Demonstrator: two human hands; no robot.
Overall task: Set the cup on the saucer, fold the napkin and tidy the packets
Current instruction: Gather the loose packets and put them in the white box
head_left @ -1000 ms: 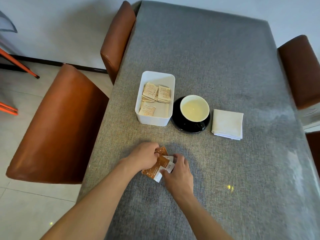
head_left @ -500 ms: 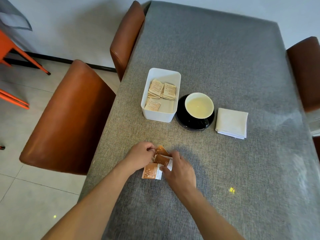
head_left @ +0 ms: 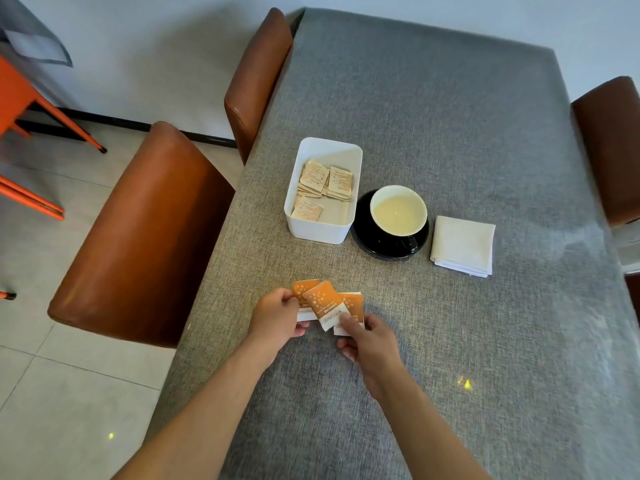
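— Orange packets (head_left: pixel 327 303), where are they?
— Fanned out low over the grey counter (head_left: pixel 450 341); left hand (head_left: pixel 277 318) and right hand (head_left: pixel 372 341) each pinch them.
— Cup (head_left: pixel 398 210)?
— On its black saucer (head_left: pixel 372 242), between white bin (head_left: pixel 320 233) and folded napkin (head_left: pixel 462 244).

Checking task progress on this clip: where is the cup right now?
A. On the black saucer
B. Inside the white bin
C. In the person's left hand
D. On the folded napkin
A: the cup sits on the black saucer, between the white bin and the folded napkin.
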